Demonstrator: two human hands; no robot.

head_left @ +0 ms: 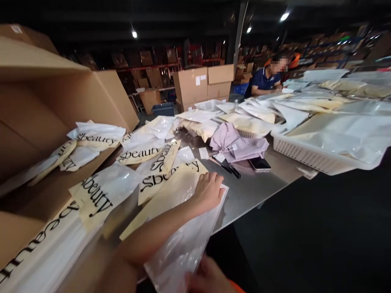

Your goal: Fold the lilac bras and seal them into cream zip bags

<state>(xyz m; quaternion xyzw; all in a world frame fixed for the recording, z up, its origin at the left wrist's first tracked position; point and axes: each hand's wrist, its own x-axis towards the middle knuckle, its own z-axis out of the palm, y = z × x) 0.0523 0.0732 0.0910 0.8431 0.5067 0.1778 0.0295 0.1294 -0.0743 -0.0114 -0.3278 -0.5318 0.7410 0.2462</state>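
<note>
A clear plastic bag (180, 240) with a white packet inside lies slanted across the table's front edge, its near end hanging over. At its far end my left hand (209, 190) is closed over the bag, fingers curled at the edge. Low in the picture my right hand (210, 276), slightly blurred, pinches the bag's near end. Under and beyond the left forearm lie cream and clear bags printed with black "beauty" lettering, one such bag (163, 160) just past the hand.
An open cardboard box (113, 93) with printed bags stands at left. Beyond my left hand lie black pens (233, 171), a phone (259, 164) and a lilac cloth (241, 142) on the metal table (244, 195). White baskets (308, 154) of bags stand right; a person (264, 83) sits behind.
</note>
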